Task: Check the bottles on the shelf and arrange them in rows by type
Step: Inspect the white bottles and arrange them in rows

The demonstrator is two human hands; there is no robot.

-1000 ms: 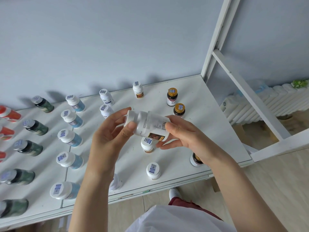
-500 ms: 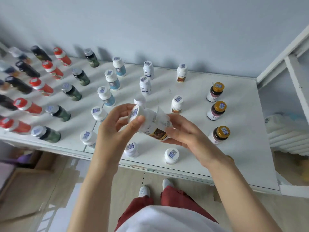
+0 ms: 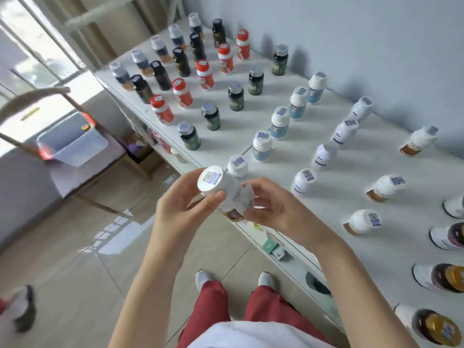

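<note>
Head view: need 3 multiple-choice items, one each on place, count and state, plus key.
1. Where is the white bottle with the brown band?
A. Held by the left hand and right hand at the front edge of the shelf
B. Standing in a row
C. Lying on its side in a row

2. How many red-capped bottles stand on the shelf?
A. Three
B. Eight
C. Five

3. The held bottle's white cap is:
A. Off, on the shelf
B. On
C. Off, in the right hand

Key: 1A, both hands grip it off the surface; 2C, five red caps in one diagonal line; 3B, the stickered cap sits on the neck.
</note>
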